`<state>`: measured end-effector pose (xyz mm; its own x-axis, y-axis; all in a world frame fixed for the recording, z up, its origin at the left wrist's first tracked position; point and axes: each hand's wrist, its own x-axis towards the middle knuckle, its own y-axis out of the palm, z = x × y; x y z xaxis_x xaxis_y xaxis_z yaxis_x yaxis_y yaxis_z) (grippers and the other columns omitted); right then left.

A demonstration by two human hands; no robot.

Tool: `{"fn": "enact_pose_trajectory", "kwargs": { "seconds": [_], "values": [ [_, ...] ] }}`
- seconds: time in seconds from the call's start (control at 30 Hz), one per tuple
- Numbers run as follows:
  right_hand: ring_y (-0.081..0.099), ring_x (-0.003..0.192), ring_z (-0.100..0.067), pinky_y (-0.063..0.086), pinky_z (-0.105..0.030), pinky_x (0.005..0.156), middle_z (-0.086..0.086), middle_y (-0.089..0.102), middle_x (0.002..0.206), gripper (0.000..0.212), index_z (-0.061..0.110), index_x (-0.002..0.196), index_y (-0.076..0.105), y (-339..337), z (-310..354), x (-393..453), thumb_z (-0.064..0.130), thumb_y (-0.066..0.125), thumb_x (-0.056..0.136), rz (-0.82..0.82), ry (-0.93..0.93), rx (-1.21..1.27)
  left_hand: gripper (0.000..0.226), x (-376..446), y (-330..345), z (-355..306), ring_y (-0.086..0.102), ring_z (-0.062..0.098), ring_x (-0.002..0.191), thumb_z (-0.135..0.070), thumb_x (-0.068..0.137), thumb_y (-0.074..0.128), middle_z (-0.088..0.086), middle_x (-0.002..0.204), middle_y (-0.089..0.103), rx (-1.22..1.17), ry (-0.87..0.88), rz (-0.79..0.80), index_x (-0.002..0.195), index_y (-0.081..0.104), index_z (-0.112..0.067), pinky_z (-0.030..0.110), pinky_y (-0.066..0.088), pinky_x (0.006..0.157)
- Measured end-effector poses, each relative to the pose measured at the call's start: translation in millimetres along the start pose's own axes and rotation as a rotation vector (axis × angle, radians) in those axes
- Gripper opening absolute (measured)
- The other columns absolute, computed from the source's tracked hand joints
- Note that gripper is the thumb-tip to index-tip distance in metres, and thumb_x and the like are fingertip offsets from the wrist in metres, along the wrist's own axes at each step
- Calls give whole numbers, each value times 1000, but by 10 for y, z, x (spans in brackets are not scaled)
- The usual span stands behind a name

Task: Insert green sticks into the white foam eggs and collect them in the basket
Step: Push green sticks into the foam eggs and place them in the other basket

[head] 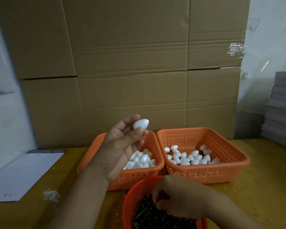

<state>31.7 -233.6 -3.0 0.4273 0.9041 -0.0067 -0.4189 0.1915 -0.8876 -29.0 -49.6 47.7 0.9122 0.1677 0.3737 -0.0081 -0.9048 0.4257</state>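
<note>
While an egg (141, 124) is held up between thumb and fingertips of the left hand (122, 146), above the left basket (89, 162), no stick is yet in it. The right hand (177, 195) reaches down into the round red basket (130, 195) nearest the person, fingers curled among the dark green sticks (149, 215); whether it has one pinched cannot be told, as the fingertips are hidden. Judged step: fetching a stick for the egg in hand. The next move calls for a single stick drawn clear of the heap, brought up to the egg, and pushed in straight along its long axis, with the left grip firm enough to resist the push without denting foam. Both orange baskets, left and right (229, 172), hold loose eggs; which one collects finished pieces cannot be told. All three stand on the table (262, 187), with a lined sheet (23, 172) at left and cardboard (122, 63) behind.
</note>
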Motion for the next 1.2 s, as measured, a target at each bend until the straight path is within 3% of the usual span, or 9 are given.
{"fn": "enact_pose_trajectory", "kwargs": {
  "seconds": [0.17, 0.33, 0.43, 0.53, 0.67, 0.73, 0.83, 1.0, 1.2],
  "values": [
    [64, 88, 3, 52, -15, 77, 15, 71, 102, 16, 28, 104, 72, -14, -2, -1, 21, 64, 92, 12, 6, -20, 34, 9, -25, -12, 71, 14, 90, -9, 63, 83, 4, 102, 73, 20, -12, -13, 94, 79, -21, 20, 56, 71],
    [63, 86, 5, 49, -11, 72, 13, 72, 104, 18, 30, 105, 72, -21, 0, -8, 19, 66, 92, 31, 4, -32, 39, 9, -50, -11, 72, 23, 105, 2, 60, 89, 6, 110, 74, 2, 3, 26, 89, 77, -22, 24, 57, 81],
    [63, 90, 5, 54, -18, 82, 14, 71, 106, 21, 30, 106, 72, -22, -1, -4, 16, 65, 92, 60, 14, -34, 50, 9, -59, -16, 71, 25, 107, -7, 54, 97, 7, 109, 73, 5, 14, 58, 98, 77, -20, 24, 57, 83],
    [63, 93, 2, 55, -20, 83, 15, 70, 108, 23, 32, 108, 72, -15, -7, -2, 17, 66, 91, 64, 28, -34, 39, 10, -33, -27, 72, 22, 105, -15, 69, 91, 8, 108, 74, -43, -5, 39, 106, 78, -17, 23, 57, 82],
    [62, 96, 1, 50, -15, 81, 16, 68, 110, 24, 32, 113, 68, 4, -18, 12, 22, 67, 91, 9, 27, -48, 18, 14, 29, -31, 74, 18, 97, -19, 87, 67, 11, 106, 75, -160, -96, -42, 95, 81, -10, 22, 58, 74],
    [61, 95, 3, 50, -16, 82, 18, 67, 107, 23, 30, 113, 69, 3, -22, 14, 23, 68, 91, -22, 32, -45, 22, 14, 35, -31, 75, 18, 94, -23, 85, 66, 13, 105, 76, -207, -156, -65, 89, 81, -8, 21, 59, 70],
    [61, 76, 12, 47, -8, 68, 24, 63, 79, 17, 25, 107, 72, -17, -9, 6, 22, 69, 91, -31, 14, 28, 23, 20, 20, -15, 75, 19, 95, -26, 83, 68, 15, 108, 75, -205, -200, -80, 86, 82, -8, 22, 59, 69],
    [70, 70, -15, 57, -23, 64, -5, 72, 82, 5, 13, 99, 69, -99, 88, -23, 12, 65, 96, -77, 3, 582, 21, 31, -15, 23, 74, 19, 100, -23, 81, 70, 15, 116, 74, -114, -204, -75, 90, 78, -7, 23, 59, 73],
    [72, 70, -19, 58, -21, 61, -17, 73, 86, 21, 2, 94, 76, -224, 218, -65, 0, 71, 74, -335, -91, 1404, 27, 42, -54, 29, 73, 19, 101, -21, 83, 70, 16, 120, 72, -80, -190, -64, 103, 67, -3, 24, 59, 75]
  ]
}}
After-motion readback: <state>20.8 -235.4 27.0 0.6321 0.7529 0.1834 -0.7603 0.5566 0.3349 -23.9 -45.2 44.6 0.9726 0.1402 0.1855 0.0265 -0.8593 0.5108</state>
